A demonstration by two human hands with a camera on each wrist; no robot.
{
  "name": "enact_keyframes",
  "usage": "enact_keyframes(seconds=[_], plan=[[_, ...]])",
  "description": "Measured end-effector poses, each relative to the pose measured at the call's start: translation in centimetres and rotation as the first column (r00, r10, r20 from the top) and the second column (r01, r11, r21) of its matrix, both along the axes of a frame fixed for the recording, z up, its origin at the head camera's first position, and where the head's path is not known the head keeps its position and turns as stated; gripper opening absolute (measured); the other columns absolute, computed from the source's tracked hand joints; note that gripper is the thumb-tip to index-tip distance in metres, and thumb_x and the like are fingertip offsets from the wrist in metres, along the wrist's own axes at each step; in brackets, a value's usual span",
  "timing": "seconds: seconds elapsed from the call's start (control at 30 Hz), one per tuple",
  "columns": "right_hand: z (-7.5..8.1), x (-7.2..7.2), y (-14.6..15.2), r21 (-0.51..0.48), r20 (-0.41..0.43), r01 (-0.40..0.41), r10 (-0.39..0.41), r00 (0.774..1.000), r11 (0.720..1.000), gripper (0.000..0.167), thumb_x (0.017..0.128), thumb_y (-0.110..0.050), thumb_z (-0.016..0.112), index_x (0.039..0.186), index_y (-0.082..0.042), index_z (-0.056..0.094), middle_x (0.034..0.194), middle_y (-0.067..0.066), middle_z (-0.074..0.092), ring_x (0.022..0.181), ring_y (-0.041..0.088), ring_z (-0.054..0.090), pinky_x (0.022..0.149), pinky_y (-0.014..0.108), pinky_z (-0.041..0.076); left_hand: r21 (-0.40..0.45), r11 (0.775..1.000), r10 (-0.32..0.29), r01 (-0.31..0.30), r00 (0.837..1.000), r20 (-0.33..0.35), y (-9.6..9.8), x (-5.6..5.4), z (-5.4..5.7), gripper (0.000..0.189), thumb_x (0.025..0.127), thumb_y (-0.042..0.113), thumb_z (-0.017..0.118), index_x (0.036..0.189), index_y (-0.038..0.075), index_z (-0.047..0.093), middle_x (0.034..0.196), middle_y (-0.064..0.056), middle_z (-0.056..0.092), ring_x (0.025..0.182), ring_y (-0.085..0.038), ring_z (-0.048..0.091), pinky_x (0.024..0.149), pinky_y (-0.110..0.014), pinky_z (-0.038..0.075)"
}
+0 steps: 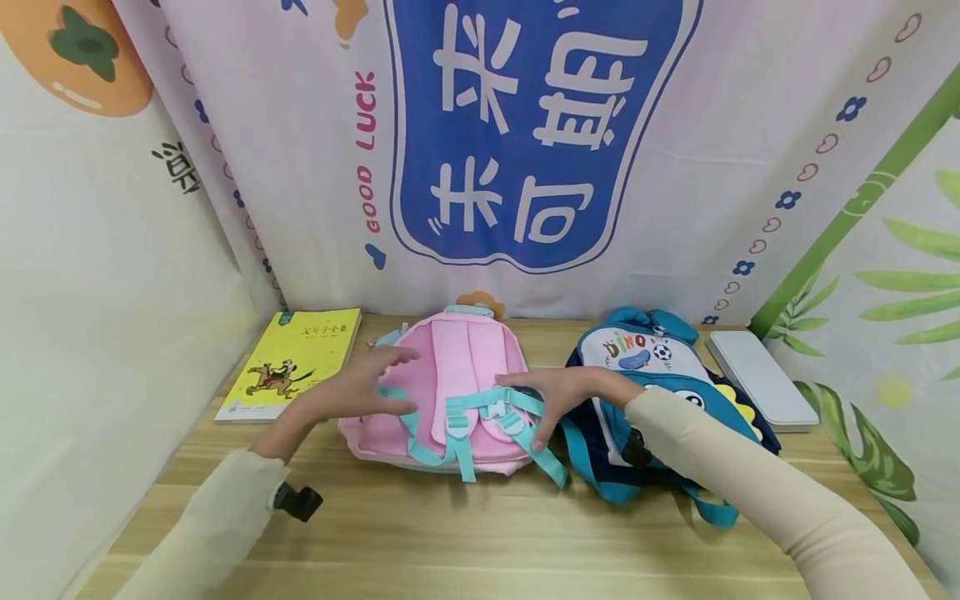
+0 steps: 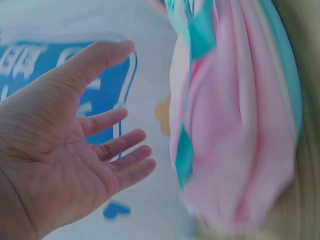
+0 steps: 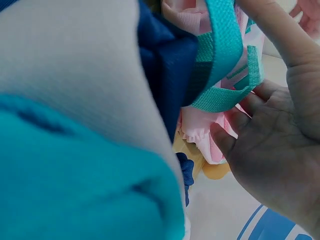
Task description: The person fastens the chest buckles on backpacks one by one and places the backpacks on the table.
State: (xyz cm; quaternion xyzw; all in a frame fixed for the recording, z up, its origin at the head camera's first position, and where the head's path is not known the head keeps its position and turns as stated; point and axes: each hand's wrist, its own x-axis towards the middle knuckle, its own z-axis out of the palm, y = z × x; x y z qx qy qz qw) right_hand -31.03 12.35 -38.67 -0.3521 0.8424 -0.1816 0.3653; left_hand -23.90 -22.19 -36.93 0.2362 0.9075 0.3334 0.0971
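A pink backpack (image 1: 438, 358) with turquoise straps and buckles lies on the wooden table, its strap side up. Over its left side hovers my left hand (image 1: 365, 385), fingers spread and thumb apart. In the left wrist view, a gap separates that hand (image 2: 75, 145) from the backpack (image 2: 235, 125). My right hand (image 1: 558, 398) is at the backpack's right edge, fingers loosely bent beside the turquoise straps (image 1: 517, 417). In the right wrist view, this hand (image 3: 282, 125) has its fingers close to a strap (image 3: 220, 97); whether they touch is hard to tell.
Right of the pink bag, a blue dinosaur backpack (image 1: 720, 408) lies partly under my right forearm. A yellow book (image 1: 300, 358) is at the left, a white flat box (image 1: 761, 375) at the far right. Printed cloth (image 1: 300, 208) hangs behind the table.
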Motion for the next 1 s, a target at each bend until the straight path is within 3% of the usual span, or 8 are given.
enact_keyframes(seconds=[0.13, 0.27, 0.43, 0.57, 0.7, 0.83, 1.0], plan=[[-0.1, -0.1, 0.1, -0.014, -0.006, -0.009, 0.009, 1.0, 1.0, 0.117, 0.077, -0.038, 0.09, 0.165, -0.024, 0.014, 0.171, 0.003, 0.016, 0.155, 0.026, 0.02, 0.125, 0.054, 0.021, 0.008, 0.999, -0.052, 0.053, 0.996, -0.072, 3.3, -0.8, 0.1, 0.068, 0.088, 0.029, 0.08, 0.144, 0.002, 0.051, 0.144, -0.021, 0.056, 0.135, -0.041, 0.051, 0.109, -0.058, 0.045], [-0.2, -0.1, 0.1, -0.034, -0.022, -0.031, 0.031, 0.999, 0.999, 0.117, 0.077, -0.038, 0.09, 0.165, -0.02, 0.015, 0.171, 0.002, 0.017, 0.155, 0.026, 0.02, 0.125, 0.054, 0.021, 0.016, 0.996, -0.086, 0.088, 0.991, -0.101, 6.1, -1.6, -0.3, 0.058, 0.089, 0.023, 0.078, 0.138, 0.001, 0.057, 0.138, -0.02, 0.061, 0.13, -0.038, 0.055, 0.109, -0.055, 0.046], [-0.5, 0.0, 0.1, -0.038, -0.024, -0.042, 0.041, 0.999, 0.998, 0.115, 0.077, -0.039, 0.09, 0.165, -0.02, 0.017, 0.171, -0.001, 0.018, 0.156, 0.024, 0.02, 0.125, 0.054, 0.021, -0.062, 0.994, -0.099, 0.091, 0.986, -0.132, 8.5, -2.3, -1.4, 0.046, 0.088, 0.018, 0.078, 0.129, 0.002, 0.063, 0.128, -0.016, 0.065, 0.12, -0.031, 0.059, 0.104, -0.047, 0.051], [-0.8, 0.1, 0.0, -0.035, -0.022, -0.039, 0.038, 0.999, 0.999, 0.115, 0.077, -0.04, 0.09, 0.164, -0.023, 0.018, 0.171, -0.002, 0.018, 0.155, 0.024, 0.021, 0.124, 0.055, 0.022, -0.172, 0.983, -0.099, 0.067, 0.977, -0.187, 9.6, -2.5, -2.4, 0.04, 0.085, 0.019, 0.082, 0.119, 0.006, 0.067, 0.118, -0.009, 0.066, 0.109, -0.024, 0.056, 0.095, -0.038, 0.053], [-0.9, 0.2, 0.0, -0.032, -0.022, -0.036, 0.035, 0.999, 0.999, 0.115, 0.076, -0.04, 0.09, 0.164, -0.023, 0.019, 0.171, -0.002, 0.019, 0.155, 0.024, 0.022, 0.124, 0.055, 0.023, -0.252, 0.966, -0.122, 0.053, 0.956, -0.268, 10.1, -2.7, -3.1, 0.032, 0.082, 0.021, 0.084, 0.108, 0.01, 0.069, 0.11, -0.004, 0.064, 0.101, -0.02, 0.052, 0.087, -0.034, 0.051], [-0.9, 0.1, 0.2, -0.031, -0.029, -0.038, 0.037, 0.999, 0.999, 0.115, 0.076, -0.04, 0.09, 0.164, -0.021, 0.019, 0.171, -0.001, 0.02, 0.155, 0.024, 0.022, 0.124, 0.054, 0.023, -0.298, 0.953, -0.141, 0.044, 0.94, -0.312, 10.4, -2.7, -3.3, 0.026, 0.081, 0.022, 0.085, 0.1, 0.013, 0.07, 0.104, -0.002, 0.062, 0.097, -0.019, 0.049, 0.086, -0.038, 0.047], [-0.8, 0.0, 0.3, -0.033, -0.033, -0.037, 0.036, 0.999, 0.999, 0.115, 0.077, -0.041, 0.09, 0.164, -0.02, 0.018, 0.171, 0.0, 0.02, 0.155, 0.024, 0.022, 0.125, 0.053, 0.022, -0.348, 0.937, -0.142, 0.022, 0.935, -0.324, 10.8, -2.6, -3.0, 0.022, 0.08, 0.023, 0.084, 0.094, 0.016, 0.068, 0.098, 0.0, 0.058, 0.098, -0.02, 0.047, 0.092, -0.046, 0.044]])
